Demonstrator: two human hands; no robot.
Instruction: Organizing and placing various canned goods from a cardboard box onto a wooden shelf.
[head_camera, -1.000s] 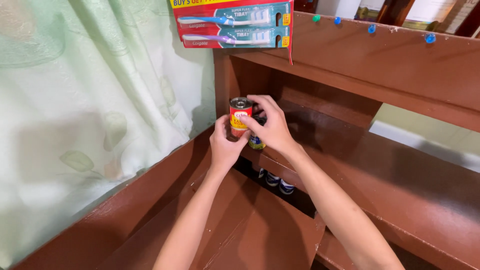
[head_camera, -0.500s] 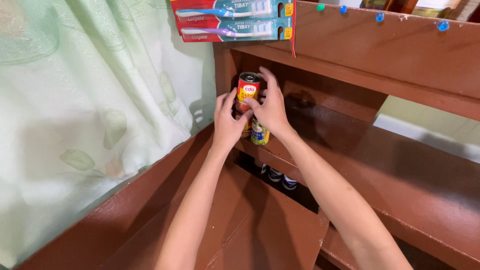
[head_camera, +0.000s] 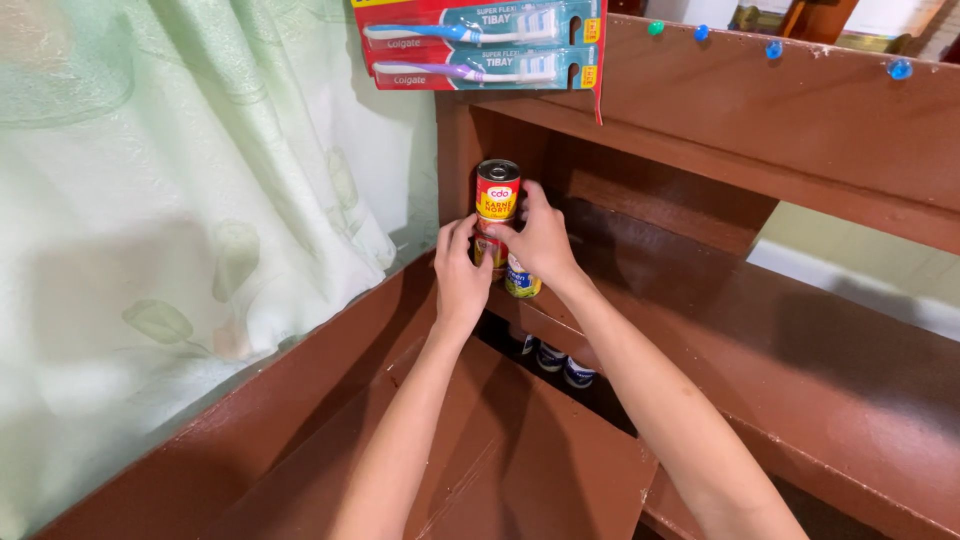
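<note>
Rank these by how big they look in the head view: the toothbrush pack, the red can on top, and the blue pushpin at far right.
1. Toothbrush pack, largest.
2. Red can, held by the left hand and right hand.
3. Blue pushpin, smallest.

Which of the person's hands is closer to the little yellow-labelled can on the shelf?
The right. The right hand lies right over the yellow-labelled can, with the can showing just under its palm. The left hand is beside it to the left, at the stacked red cans.
</note>
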